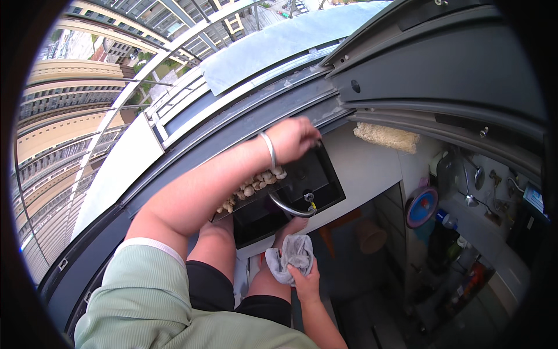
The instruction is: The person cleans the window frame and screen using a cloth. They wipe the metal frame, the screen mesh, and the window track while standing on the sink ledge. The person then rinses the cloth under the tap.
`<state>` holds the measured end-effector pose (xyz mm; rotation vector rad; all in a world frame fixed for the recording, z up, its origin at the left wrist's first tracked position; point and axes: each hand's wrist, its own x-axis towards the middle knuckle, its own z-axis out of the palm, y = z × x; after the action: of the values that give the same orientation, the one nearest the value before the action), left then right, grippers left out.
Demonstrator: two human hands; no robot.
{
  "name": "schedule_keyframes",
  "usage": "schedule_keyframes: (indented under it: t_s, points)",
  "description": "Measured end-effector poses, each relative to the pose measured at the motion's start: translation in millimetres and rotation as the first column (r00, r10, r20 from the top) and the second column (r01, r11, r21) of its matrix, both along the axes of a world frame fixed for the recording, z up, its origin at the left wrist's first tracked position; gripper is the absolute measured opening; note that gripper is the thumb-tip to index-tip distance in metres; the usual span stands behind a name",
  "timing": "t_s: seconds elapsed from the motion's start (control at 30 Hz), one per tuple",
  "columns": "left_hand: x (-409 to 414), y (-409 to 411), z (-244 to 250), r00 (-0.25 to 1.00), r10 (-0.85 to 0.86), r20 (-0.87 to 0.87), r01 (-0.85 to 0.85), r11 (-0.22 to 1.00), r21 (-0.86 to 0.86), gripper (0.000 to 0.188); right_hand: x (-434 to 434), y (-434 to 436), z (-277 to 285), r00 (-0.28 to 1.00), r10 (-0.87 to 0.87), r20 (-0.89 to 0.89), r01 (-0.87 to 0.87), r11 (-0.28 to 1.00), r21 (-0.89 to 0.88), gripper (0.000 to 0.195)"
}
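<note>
My left hand (pixel 298 138), with a silver bangle on the wrist, is stretched over the upper edge of a black double-bowl sink (pixel 333 176), beside the window track. Its fingers are curled and blurred; whether they hold anything cannot be told. Below it, my right hand (pixel 305 279) grips a crumpled grey cloth (pixel 298 255), thumb on top, above my bare leg. A curved metal faucet (pixel 290 209) reaches over the sink. Garlic bulbs (pixel 257 183) and what looks like ginger root (pixel 226 205) lie along the sink's ledge, partly behind my left forearm.
Dark window tracks (pixel 261 109) run beside the sink, with metal railings and a high drop outside. A dark framed window panel (pixel 436 65) stands at upper right. A fibrous tan roll (pixel 386 136) lies on the pale counter (pixel 362 165). A round basin (pixel 422 207) and bottles are at right.
</note>
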<state>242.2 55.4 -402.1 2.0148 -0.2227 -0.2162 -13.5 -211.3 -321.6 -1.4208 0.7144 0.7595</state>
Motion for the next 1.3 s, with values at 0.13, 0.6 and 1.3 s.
schedule_keyframes:
  t_s: [0.13, 0.6, 1.3]
  points:
    - [-69, -79, -8, 0.943, -0.256, -0.213, 0.274, 0.960, 0.063, 0.025, 1, -7, 6, 1.000, -0.021, -0.008, 0.021, 1.000, 0.004, 0.059]
    - [-54, -120, -10, 0.941, -0.140, -0.309, 0.239, 0.920, 0.311, 0.023, -2, -27, 3, 1.000, 0.002, 0.022, -0.002, 1.000, 0.015, 0.058]
    - [40, 18, -16, 0.764, 0.623, 0.170, -0.639, 0.692, 0.336, 0.024, 13, -18, -5, 0.999, 0.034, -0.005, -0.034, 0.999, 0.022, 0.060]
